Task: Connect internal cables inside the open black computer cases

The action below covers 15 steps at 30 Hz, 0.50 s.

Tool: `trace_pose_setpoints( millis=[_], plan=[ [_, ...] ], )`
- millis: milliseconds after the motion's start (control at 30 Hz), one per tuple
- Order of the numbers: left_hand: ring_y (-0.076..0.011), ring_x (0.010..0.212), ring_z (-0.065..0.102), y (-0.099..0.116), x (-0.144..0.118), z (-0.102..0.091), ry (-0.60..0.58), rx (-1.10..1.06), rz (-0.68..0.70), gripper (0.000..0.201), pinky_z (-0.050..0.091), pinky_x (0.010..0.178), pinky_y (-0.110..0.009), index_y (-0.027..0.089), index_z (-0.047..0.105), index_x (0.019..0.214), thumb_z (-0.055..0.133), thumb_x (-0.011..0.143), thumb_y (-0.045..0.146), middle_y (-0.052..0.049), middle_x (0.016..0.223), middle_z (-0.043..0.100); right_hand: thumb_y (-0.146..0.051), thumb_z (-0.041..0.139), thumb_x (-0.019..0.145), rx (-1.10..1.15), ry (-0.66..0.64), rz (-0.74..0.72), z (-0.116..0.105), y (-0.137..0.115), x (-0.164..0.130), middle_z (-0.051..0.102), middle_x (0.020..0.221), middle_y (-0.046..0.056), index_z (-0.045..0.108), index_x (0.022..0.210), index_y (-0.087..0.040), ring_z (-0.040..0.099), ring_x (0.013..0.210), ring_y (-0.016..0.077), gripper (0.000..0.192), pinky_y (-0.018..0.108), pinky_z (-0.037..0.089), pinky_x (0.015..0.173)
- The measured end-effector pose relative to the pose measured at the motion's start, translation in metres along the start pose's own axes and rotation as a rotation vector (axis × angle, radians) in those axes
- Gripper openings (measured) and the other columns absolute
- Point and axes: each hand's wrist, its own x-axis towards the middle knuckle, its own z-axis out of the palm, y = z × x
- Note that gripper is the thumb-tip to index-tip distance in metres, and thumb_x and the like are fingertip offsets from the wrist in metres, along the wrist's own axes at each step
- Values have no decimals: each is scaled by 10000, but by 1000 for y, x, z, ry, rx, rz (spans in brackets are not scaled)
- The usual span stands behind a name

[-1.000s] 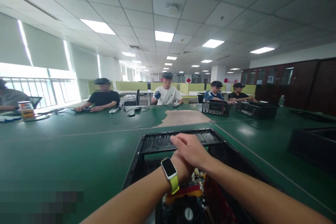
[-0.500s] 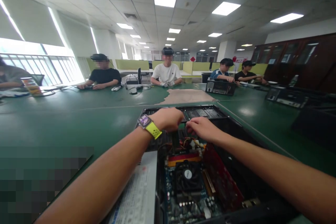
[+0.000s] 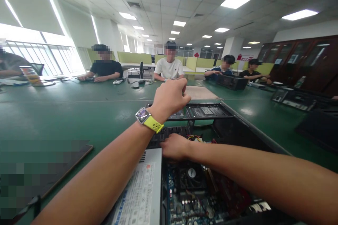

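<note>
Hovering above the far end of the open computer case, the left hand is curled into a loose fist, its fingers closed toward the palm; whether anything is pinched inside cannot be told. Below and nearer than it, the right hand lies flat with fingers together, pressing on the dark drive bay inside the case and clasping nothing. Directly under the left hand runs the case's far rim and a perforated black bracket, with bare green table beyond and to its left, leaving free room on that side. To the right of both hands the case's long side wall slants away, hemming in that flank. Nearer than the right hand sit the grey power supply, the motherboard with its black fan, and a red card edge. A yellow-strapped watch wraps the left wrist. Other people sit along the table's far side, well apart.
</note>
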Motion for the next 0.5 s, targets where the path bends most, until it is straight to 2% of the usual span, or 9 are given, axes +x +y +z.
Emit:
trace_pose_setpoints(
  millis=[67, 133, 200, 267, 333, 400, 500],
  plan=[
    [-166, 637, 509, 0, 0, 2, 1, 22, 4, 127, 342, 574, -279, 194, 553, 769, 515, 711, 301, -17, 660, 541, -144, 450, 840, 2, 10, -7, -5, 3, -1, 679, 874, 53, 655, 899, -190, 642, 788, 228, 219, 296, 455, 549],
    [-162, 599, 500, -3, 1, 2, 14, 29, 4, 121, 321, 542, -274, 204, 541, 750, 520, 714, 318, -13, 639, 538, -162, 481, 824, 20, 5, 60, -15, 7, -13, 685, 872, 44, 652, 907, -202, 647, 767, 222, 195, 285, 446, 538],
    [-162, 584, 498, -6, 2, 1, 42, 31, -15, 126, 315, 536, -274, 210, 536, 745, 518, 724, 333, -10, 628, 539, -198, 517, 804, 30, -24, 190, -29, 11, -35, 689, 836, 56, 659, 858, -197, 648, 722, 224, 151, 284, 432, 537],
    [-162, 583, 501, -8, 3, -1, 74, 31, -55, 136, 317, 538, -272, 211, 535, 749, 509, 737, 343, -8, 619, 539, -273, 520, 816, 69, 6, 368, -44, 14, -70, 687, 790, 70, 663, 816, -197, 643, 699, 230, 162, 290, 415, 547],
    [-160, 586, 505, -9, 4, -1, 92, 16, -92, 146, 321, 545, -268, 208, 535, 755, 500, 746, 350, -8, 618, 544, -344, 483, 848, 188, 140, 587, -56, 16, -115, 676, 751, 59, 657, 804, -206, 629, 691, 211, 227, 285, 402, 566],
    [-154, 589, 509, -9, 4, 0, 73, -28, -96, 144, 325, 549, -263, 206, 531, 756, 491, 752, 345, -6, 624, 553, -379, 418, 886, 407, 310, 793, -63, 17, -163, 648, 697, 31, 637, 802, -203, 602, 640, 166, 293, 263, 394, 565],
    [-144, 592, 527, -9, 3, 6, -51, -155, -33, 117, 340, 553, -252, 206, 516, 743, 486, 749, 318, 2, 628, 568, -412, 392, 890, 789, 463, 1013, -62, 21, -220, 602, 658, 1, 608, 823, -182, 530, 499, 111, 322, 235, 374, 489]
  ],
)
